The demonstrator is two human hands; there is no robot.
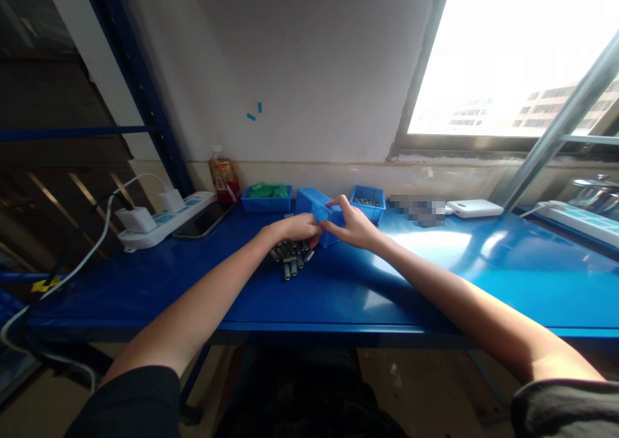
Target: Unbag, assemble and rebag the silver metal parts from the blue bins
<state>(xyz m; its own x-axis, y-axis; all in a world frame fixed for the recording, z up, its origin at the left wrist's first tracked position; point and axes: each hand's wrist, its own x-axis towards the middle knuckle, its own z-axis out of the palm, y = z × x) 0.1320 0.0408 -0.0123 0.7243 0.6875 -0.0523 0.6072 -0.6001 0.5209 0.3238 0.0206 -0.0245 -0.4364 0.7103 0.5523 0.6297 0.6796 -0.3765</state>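
Note:
A small blue plastic bin (309, 198) is tipped on its side above the table, between my two hands. My right hand (356, 226) grips it from the right, with thumb and fingers on its wall. My left hand (302, 227) is at the left of the same bin, fingers curled against its lower edge; part of those fingers is hidden. Directly under and in front of my left hand lies a loose pile of short metal cylinders (291, 269) on the blue table (309, 302).
Behind stand a blue bin (267, 204) with green plastic and another bin (380, 215) of small metal parts. At left are a bottle (224, 177), a phone (203, 222) and a power strip (140, 235). A white device (474, 208) and a second strip (585, 224) lie right.

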